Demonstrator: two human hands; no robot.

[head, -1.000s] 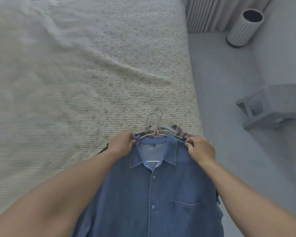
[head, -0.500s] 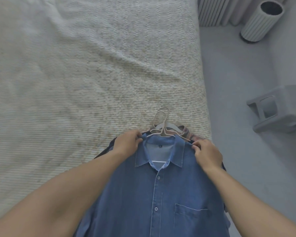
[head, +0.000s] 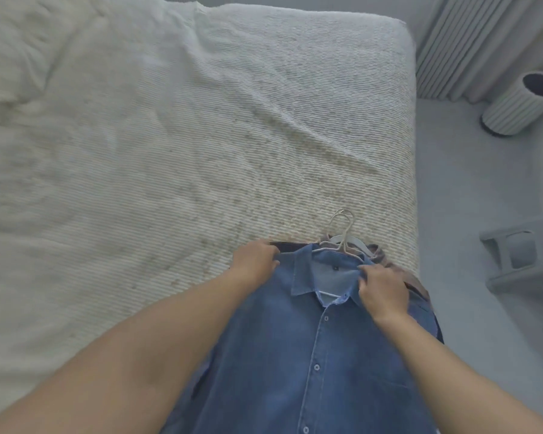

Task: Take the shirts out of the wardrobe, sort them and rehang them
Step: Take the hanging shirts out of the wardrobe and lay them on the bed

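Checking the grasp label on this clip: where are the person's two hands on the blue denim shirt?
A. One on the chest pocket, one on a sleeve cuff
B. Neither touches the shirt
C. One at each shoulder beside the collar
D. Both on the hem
C: the left hand grips the blue denim shirt at one shoulder and the right hand grips it by the other side of the collar, just below the hangers.

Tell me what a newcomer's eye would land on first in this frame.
First, the blue denim shirt at bottom centre, gripped at its shoulders by the left hand and right hand, with a bundle of pale hangers poking out above the collar. Behind it the cream textured bed fills most of the view. On the grey floor to the right stand a ribbed cylindrical bin and a grey stool.
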